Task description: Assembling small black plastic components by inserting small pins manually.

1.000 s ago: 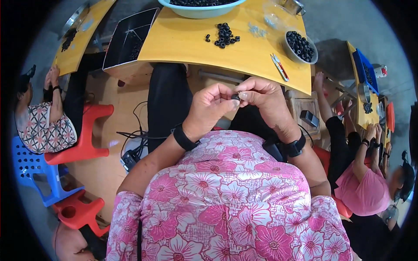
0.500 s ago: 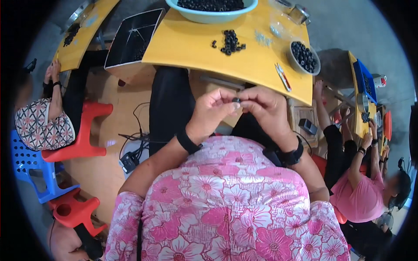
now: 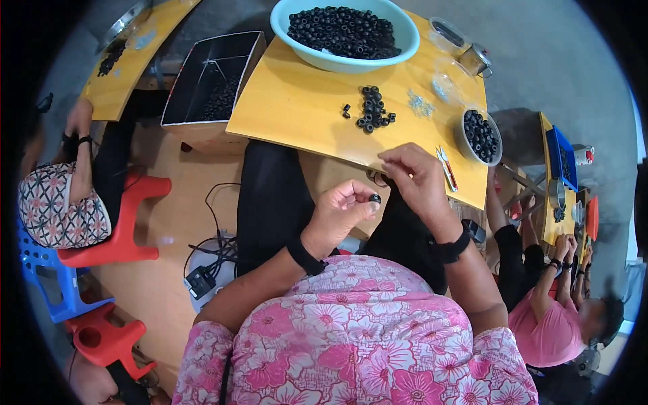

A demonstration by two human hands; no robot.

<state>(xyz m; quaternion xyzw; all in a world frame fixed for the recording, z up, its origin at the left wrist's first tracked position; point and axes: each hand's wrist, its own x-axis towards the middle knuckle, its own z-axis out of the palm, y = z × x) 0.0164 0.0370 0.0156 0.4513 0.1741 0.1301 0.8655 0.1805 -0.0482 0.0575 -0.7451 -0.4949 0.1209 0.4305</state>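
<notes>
Around us lies a workroom with a tan floor (image 3: 148,290) and a yellow table (image 3: 297,108), whose near edge runs just ahead of our left fingers. Between the thumb and forefinger of our left hand (image 3: 337,214) we pinch a small black ring (image 3: 374,198); its place is at those fingertips, over our lap. Our right hand (image 3: 422,183) is apart from it, a little ahead and to the right, its fingers loosely bent by the table edge; we cannot tell whether they grip anything.

Beyond the right fingers, a loose pile of black pieces (image 3: 372,116) sits on the table, with a scatter of pale bits (image 3: 420,104) to its right. Just right of the right fingers lie red-handled snips (image 3: 451,177), and past them stands a clear tub (image 3: 500,140) full of black pieces. Farther ahead of the fingers we see a metal cup (image 3: 474,61) and a light-blue basin (image 3: 351,65) heaped with black pieces. Ahead and left of our left fingers is a dark-lined box (image 3: 192,74) with more inside. Well to the fingers' left, a person in a patterned top (image 3: 64,209) sits on a red stool (image 3: 138,216).
</notes>
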